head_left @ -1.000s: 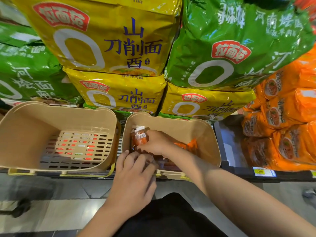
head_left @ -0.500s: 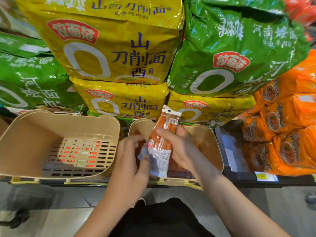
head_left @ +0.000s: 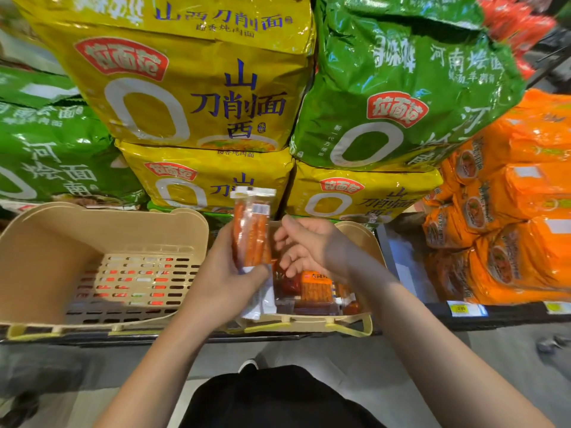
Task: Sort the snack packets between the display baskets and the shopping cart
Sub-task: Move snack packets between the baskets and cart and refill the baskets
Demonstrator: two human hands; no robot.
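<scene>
My left hand (head_left: 227, 282) grips a clear snack packet (head_left: 251, 230) of orange sticks and holds it upright above the gap between two beige baskets. A white packet edge hangs below that hand. My right hand (head_left: 309, 245) hovers just right of the packet with relaxed fingers, holding nothing, over the right basket (head_left: 363, 236). That basket holds several orange and red snack packets (head_left: 315, 288). The left basket (head_left: 102, 230) shows only its slotted bottom.
Large yellow noodle bags (head_left: 191, 97) and green noodle bags (head_left: 398, 97) are stacked right behind the baskets. Orange noodle packs (head_left: 509, 217) fill the shelf at the right. Yellow price tags (head_left: 466, 308) line the shelf edge. Grey floor lies below.
The packet came up out of the right basket in my right hand and now sits in my left hand alone. My right hand has let go and drawn slightly right.
</scene>
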